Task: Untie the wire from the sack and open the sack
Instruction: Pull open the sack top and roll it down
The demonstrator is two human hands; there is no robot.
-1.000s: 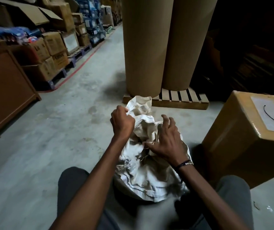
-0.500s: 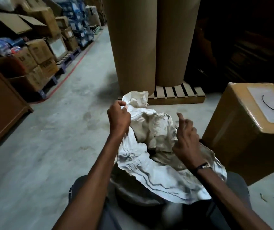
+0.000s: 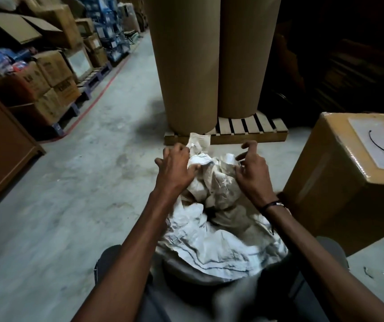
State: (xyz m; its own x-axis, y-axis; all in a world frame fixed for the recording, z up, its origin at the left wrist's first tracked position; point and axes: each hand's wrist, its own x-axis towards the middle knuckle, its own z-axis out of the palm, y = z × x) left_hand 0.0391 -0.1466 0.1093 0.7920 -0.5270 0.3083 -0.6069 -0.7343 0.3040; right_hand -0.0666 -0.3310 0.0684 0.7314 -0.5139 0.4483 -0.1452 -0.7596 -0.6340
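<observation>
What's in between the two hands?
In the head view, the crumpled top of the sack lies between the left hand and the right hand. Both hands touch its cloth.

Bare floor (image 3: 74,205) is lying open on the left; a cardboard box (image 3: 339,182) is crowding the right, paper rolls (image 3: 212,66) blocking ahead.

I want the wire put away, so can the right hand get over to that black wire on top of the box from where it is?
Probably yes. The right hand is open over the sack, and the black wire lies exposed on the box beside it, nothing between.
</observation>
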